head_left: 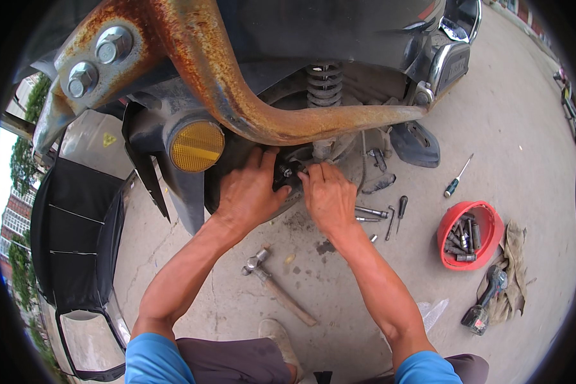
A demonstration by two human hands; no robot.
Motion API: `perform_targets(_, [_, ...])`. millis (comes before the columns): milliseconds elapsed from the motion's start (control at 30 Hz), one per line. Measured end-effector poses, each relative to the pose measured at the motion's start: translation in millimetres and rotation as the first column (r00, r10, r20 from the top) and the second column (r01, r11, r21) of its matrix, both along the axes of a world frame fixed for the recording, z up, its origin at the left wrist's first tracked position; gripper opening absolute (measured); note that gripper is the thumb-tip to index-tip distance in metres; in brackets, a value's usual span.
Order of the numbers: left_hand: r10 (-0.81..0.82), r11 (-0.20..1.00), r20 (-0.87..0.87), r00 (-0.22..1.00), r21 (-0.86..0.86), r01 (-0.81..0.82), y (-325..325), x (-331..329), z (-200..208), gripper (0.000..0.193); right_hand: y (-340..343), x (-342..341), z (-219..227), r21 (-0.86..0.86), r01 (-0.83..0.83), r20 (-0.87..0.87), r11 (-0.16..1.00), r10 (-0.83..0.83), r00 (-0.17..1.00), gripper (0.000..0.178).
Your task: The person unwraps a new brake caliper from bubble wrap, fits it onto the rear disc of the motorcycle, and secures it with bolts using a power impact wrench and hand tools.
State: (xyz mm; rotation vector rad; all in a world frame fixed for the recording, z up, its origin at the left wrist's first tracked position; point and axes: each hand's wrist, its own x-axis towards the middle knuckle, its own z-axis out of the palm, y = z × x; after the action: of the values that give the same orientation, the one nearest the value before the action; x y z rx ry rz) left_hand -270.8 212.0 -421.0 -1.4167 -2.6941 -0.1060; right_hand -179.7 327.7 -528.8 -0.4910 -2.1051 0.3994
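Both my hands are at a dark hub part (pixel 287 171) with a shiny bolt in its middle, beneath a rusty bent tube (pixel 262 121) on the vehicle. My left hand (pixel 249 192) grips its left side, fingers curled over the top and thumb below the bolt. On the other side, my right hand (pixel 329 197) is closed, with thumb and index finger pinched at the part's edge; what lies between them is mostly hidden. Above is a dark coil spring (pixel 324 86). A round amber reflector (pixel 197 146) is left of my left hand.
On the concrete lie a hammer (pixel 278 288), a screwdriver (pixel 459 176), sockets and bars (pixel 371 212), and a cordless ratchet (pixel 485 301) on a rag (pixel 513 269). A red helmet (pixel 443 240) holds several sockets. Left stands a black fabric-covered frame (pixel 77 224).
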Motion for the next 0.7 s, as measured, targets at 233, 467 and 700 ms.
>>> perform_targets(233, [0.003, 1.0, 0.002, 1.0, 0.005, -0.003, 0, 0, -1, 0.077, 4, 2, 4, -0.075, -0.046, 0.083, 0.996, 0.052, 0.995, 0.02])
perform_targets(467, [-0.07, 0.996, -0.075, 0.995, 0.058, 0.074, -2, -6, -6, 0.073, 6, 5, 12, -0.207, -0.089, 0.083, 0.974, 0.108, 0.991, 0.024])
perform_targets(700, [-0.066, 0.997, -0.061, 0.996, 0.04, 0.068, -3, -5, -5, 0.073, 4, 5, 10, -0.208, -0.072, 0.103, 0.976, 0.095, 0.99, 0.021])
